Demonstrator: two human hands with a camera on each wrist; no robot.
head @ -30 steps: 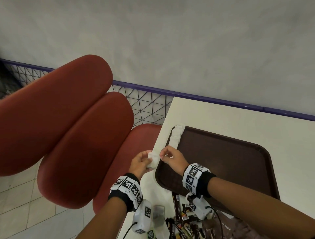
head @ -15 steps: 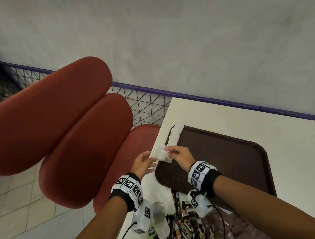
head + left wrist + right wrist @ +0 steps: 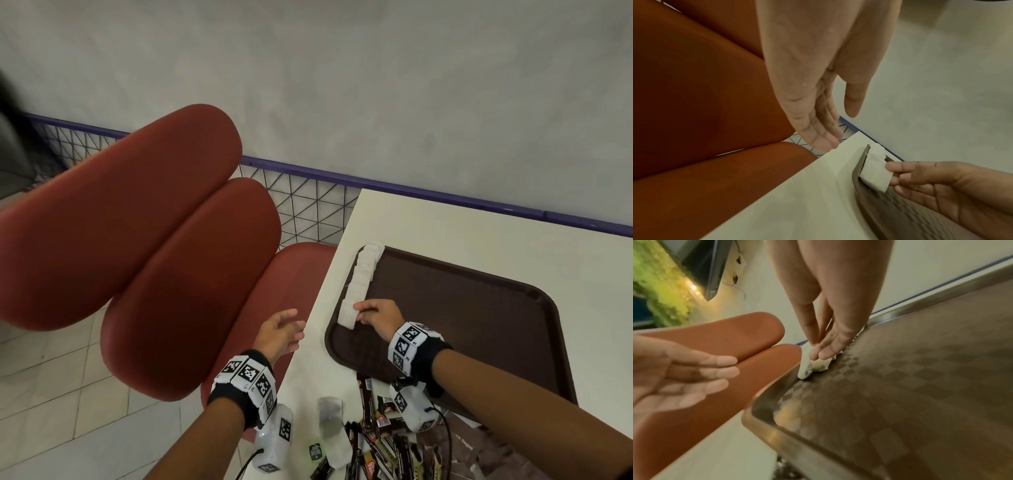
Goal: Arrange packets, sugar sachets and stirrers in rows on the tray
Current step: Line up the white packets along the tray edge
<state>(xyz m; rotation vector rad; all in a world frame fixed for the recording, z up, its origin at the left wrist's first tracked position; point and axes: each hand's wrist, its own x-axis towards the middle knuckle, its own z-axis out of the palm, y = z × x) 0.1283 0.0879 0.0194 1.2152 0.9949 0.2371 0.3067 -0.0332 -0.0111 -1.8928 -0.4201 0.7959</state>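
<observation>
A brown tray (image 3: 462, 325) lies on the white table (image 3: 445, 233). A row of white sugar sachets (image 3: 361, 277) leans along its left rim. My right hand (image 3: 363, 310) pinches the nearest sachet (image 3: 346, 317) at the near end of that row, low on the tray floor. The left wrist view shows that sachet (image 3: 875, 175) tilted against the rim with my right fingers (image 3: 898, 168) on its edge. From the right wrist, thumb and fingertips (image 3: 824, 353) meet on the sachet (image 3: 813, 366). My left hand (image 3: 287, 329) hovers open and empty beside the table's left edge.
A heap of dark packets (image 3: 383, 445) and a clear plastic piece (image 3: 330, 418) lie at the table's near edge, below the tray. Red padded seats (image 3: 171, 274) stand left of the table. A purple rail with wire mesh (image 3: 308, 202) runs behind.
My left hand let go of the sachet and drew back to the left, open. My right hand carried the sachet down onto the tray at the near end of the row.
</observation>
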